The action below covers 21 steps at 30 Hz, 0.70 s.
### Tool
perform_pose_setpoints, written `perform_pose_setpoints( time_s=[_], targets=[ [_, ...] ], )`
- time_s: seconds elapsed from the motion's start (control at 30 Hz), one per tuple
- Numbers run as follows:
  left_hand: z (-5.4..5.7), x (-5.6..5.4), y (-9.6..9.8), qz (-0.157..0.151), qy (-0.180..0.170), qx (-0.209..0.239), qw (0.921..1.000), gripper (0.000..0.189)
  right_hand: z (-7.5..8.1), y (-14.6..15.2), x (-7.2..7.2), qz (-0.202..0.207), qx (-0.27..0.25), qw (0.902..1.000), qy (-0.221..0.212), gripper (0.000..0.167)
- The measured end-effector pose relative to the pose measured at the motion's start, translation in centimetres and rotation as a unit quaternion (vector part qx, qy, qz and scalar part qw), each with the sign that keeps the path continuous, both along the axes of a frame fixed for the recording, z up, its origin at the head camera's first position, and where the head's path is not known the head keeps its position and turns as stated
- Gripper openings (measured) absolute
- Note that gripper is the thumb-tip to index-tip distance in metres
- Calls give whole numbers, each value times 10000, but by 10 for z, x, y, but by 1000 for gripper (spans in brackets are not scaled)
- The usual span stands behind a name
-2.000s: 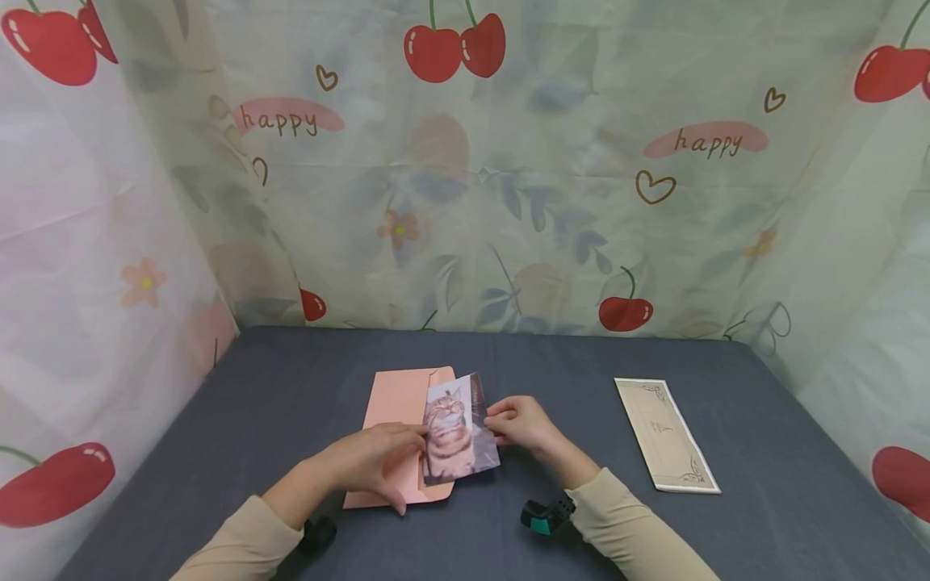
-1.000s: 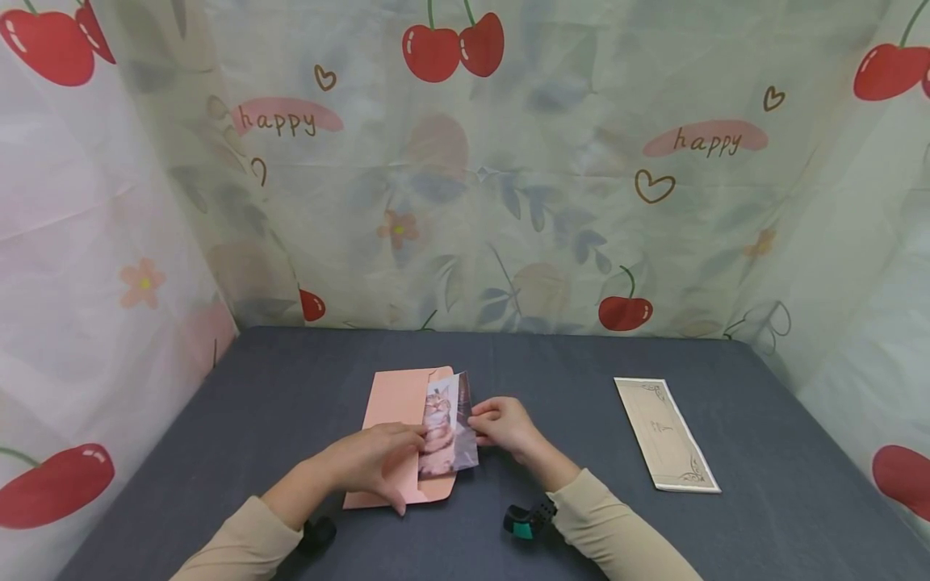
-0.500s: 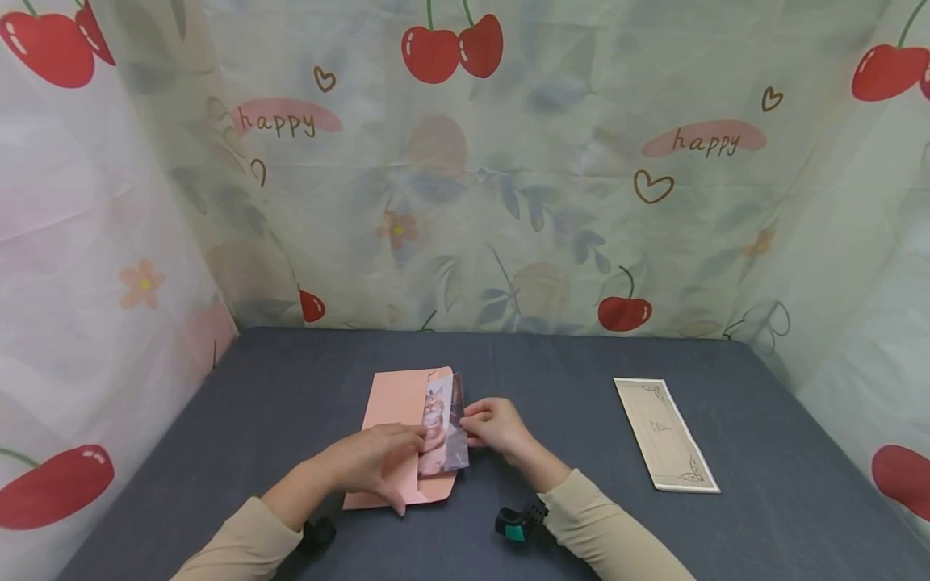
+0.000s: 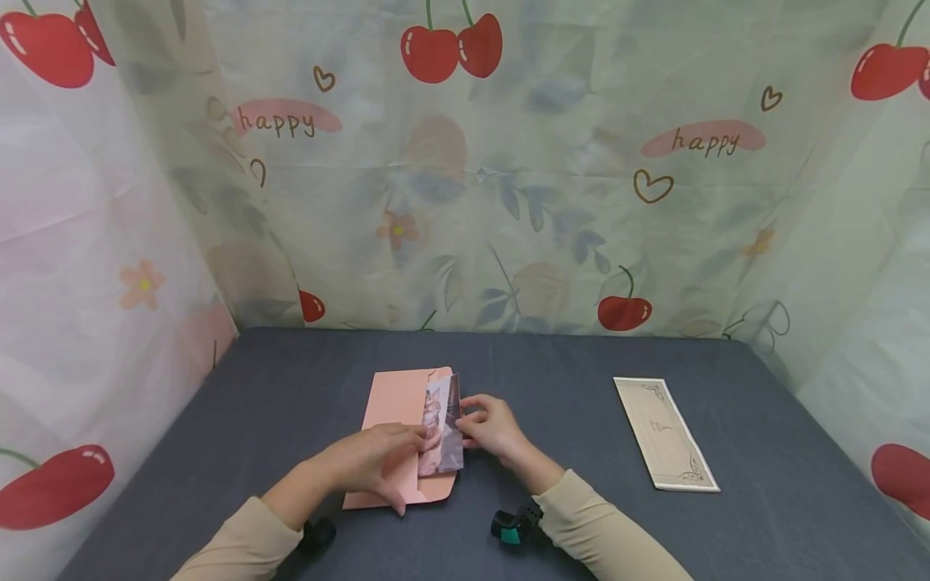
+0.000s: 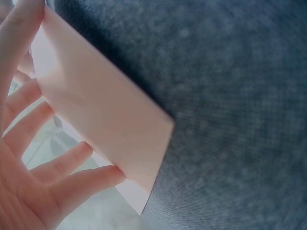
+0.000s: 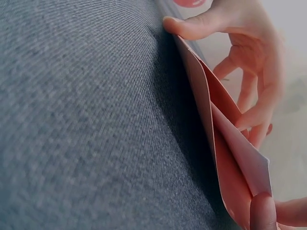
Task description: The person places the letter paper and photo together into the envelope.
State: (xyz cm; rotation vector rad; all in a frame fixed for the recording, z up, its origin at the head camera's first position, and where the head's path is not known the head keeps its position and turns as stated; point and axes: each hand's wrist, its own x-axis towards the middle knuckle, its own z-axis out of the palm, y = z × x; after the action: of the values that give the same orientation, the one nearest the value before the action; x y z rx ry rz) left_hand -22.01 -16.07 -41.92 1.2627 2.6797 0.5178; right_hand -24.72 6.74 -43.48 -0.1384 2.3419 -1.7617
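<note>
From where I stand, the cat picture card (image 4: 447, 440) has gone noticeably further left over the last couple of seconds; less of it shows now, and only a narrow strip juts from the 3 o'clock side of the pink envelope (image 4: 398, 395). I'd judge the sliding-in well advanced but not finished. The right hand (image 4: 500, 428), coming in from 4 o'clock, pinches the card's outer edge and has travelled left along with it. The left hand (image 4: 366, 453), reaching from 7 o'clock, has stayed put: it holds the envelope, thumb at the 6 o'clock edge, fingertips by the mouth, which gapes in the right wrist view.

As for edges, the card's 12 o'clock end runs close to the envelope's far edge, so I'd call the room tight there; towards 6 o'clock, more pink shows beyond the card. The envelope lies well inside the rim of the dark tabletop (image 4: 552, 371), with a patterned curtain (image 4: 479, 202) hanging behind at 12 o'clock. A wide stretch of cloth parts the right hand from the printed beige paper (image 4: 666, 436), well apart at 3 o'clock, which leaves that elbow room to move.
</note>
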Motion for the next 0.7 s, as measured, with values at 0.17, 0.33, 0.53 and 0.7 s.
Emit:
perform_pose_setpoints(
  time_s=[0.17, 0.33, 0.53, 0.7],
  targets=[
    [0, 0, 0, 94, -166, -103, 9998, 84, 2, -2, 2, 34, 47, 10000, 57, 36],
    [-1, 0, 0, 0, 48, -85, 10000, 82, 1, -4, 2, 77, 46, 9999, 114, 37],
    [-1, 0, 0, 34, 20, -105, 9999, 79, 0, -6, 2, 114, 25, 9998, 130, 38],
    [0, 0, 0, 109, -110, -134, 9998, 78, -1, -8, 2, 142, 46, 9998, 149, 40]
  ],
)
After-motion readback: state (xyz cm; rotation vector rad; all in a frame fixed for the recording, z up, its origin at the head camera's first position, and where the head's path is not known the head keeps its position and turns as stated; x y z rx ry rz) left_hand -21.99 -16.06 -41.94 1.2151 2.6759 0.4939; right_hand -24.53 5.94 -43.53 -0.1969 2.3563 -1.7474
